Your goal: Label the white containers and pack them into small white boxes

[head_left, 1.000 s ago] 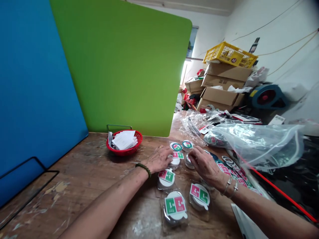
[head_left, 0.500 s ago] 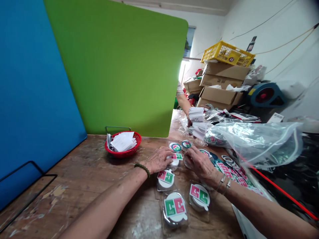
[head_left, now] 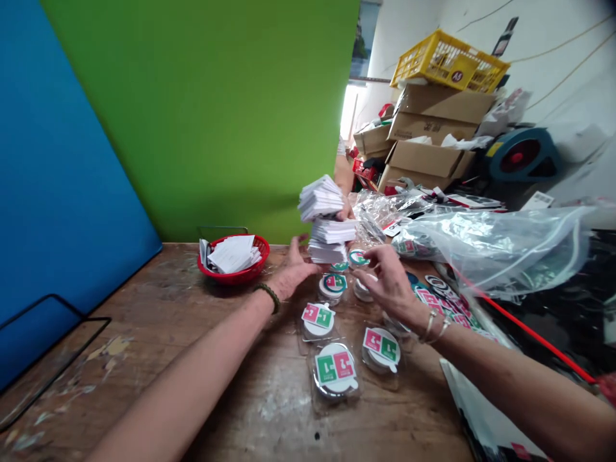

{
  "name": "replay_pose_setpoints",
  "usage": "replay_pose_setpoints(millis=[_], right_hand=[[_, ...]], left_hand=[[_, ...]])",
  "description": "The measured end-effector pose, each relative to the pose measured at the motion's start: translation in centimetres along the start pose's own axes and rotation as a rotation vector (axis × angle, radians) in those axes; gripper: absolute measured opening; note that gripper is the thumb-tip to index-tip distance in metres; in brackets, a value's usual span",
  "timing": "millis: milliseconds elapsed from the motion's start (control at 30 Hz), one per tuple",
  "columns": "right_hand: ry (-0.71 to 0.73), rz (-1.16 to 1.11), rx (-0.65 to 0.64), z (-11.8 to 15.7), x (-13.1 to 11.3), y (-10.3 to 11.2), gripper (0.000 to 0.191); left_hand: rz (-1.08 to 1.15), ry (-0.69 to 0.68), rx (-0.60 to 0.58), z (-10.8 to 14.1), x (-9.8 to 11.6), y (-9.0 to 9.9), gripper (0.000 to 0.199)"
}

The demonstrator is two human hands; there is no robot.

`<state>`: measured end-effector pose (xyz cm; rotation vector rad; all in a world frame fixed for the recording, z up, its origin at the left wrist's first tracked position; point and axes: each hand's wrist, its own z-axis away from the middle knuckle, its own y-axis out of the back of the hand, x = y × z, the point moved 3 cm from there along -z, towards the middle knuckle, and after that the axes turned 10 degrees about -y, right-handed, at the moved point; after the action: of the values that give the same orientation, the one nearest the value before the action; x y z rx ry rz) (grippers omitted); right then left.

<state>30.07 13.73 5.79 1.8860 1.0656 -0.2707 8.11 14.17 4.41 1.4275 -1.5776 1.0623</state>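
Observation:
My left hand reaches forward with its fingers apart, beside the lower left edge of a bundle of white folded papers. I cannot tell whether it touches them. Another person's hand holds the papers from behind. My right hand, fingers spread and slightly bent, hovers by a small white round pack and holds nothing. Nearer me lie round white discs in clear plastic trays, topped with pink and green stickers: a front one, a left one and a right one.
A red basket of white papers stands left. Blue and green panels rise behind the table. Pink and green stickers and a clear plastic bag lie at right. Cardboard boxes and a yellow crate are stacked behind.
The other person's hand has brought the papers left and nearer, over the far discs. My left hand has left a sticker-topped disc and opened beside the papers. My right hand's fingers have spread.

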Motion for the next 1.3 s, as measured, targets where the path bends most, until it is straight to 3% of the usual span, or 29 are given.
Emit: replay_pose_setpoints(millis=[33,100,133,200,333,400,467,533,700,767,833,900,967,1100,1300], right_hand=[[-0.091,-0.09,0.011,-0.4,0.2,0.5,0.047],[-0.214,-0.262,-0.09,-1.4,-0.1,0.5,0.091],[-0.218,-0.319,-0.167,-1.9,-0.8,0.1,0.107],[-0.128,-0.344,-0.28,-3.0,-2.8,-1.0,0.121],[0.075,-0.271,-0.368,-5.1,-7.1,-4.8,0.116],[0.08,-0.243,-0.401,-6.0,-8.5,-7.1,0.114],[0.015,-0.215,-0.445,-6.9,-9.1,-9.2,0.114],[-0.096,-0.196,-0.5,-7.7,-9.1,-11.2,0.116],[-0.277,-0.096,-0.582,-9.0,-8.6,-15.0,0.128],[-0.334,-0.016,-0.613,-9.3,-8.3,-16.4,0.127],[-0.395,0.041,-0.627,-9.6,-7.9,-17.7,0.128],[-0.445,-0.003,-0.625,-9.7,-7.5,-18.9,0.13],[-0.447,-0.178,-0.631,-9.8,-7.2,-19.9,0.13],[-0.417,-0.536,-0.672,-9.3,-7.0,-21.6,0.127],[-0.341,-0.546,-0.665,-8.7,-9.0,-25.3,0.12]], left_hand=[[0.09,0.017,-0.002,0.0,0.4,-0.2,0.093],[0.201,0.045,-0.043,0.3,1.6,-0.2,0.094],[0.259,0.062,-0.064,0.5,2.2,-0.1,0.089],[0.388,0.071,-0.054,0.7,3.2,0.8,0.079],[0.453,0.122,0.233,0.3,3.5,4.6,0.045],[0.394,0.18,0.357,0.1,2.9,6.6,0.024],[0.333,0.201,0.415,-0.2,2.5,8.2,0.017],[0.264,0.2,0.454,-0.4,2.6,9.5,0.025],[0.018,0.148,0.589,-0.3,4.2,12.7,0.066],[-0.214,0.106,0.625,0.8,4.8,14.1,0.066],[-0.688,0.024,0.529,2.4,5.1,14.8,0.054],[-1.222,-0.094,0.296,4.1,4.7,14.6,0.042],[-1.549,-0.199,0.074,5.5,3.8,14.0,0.03],[-1.737,-0.247,-0.103,6.8,3.0,13.9,0.02],[-1.76,-0.227,-0.108,7.9,4.5,17.5,0.022]])
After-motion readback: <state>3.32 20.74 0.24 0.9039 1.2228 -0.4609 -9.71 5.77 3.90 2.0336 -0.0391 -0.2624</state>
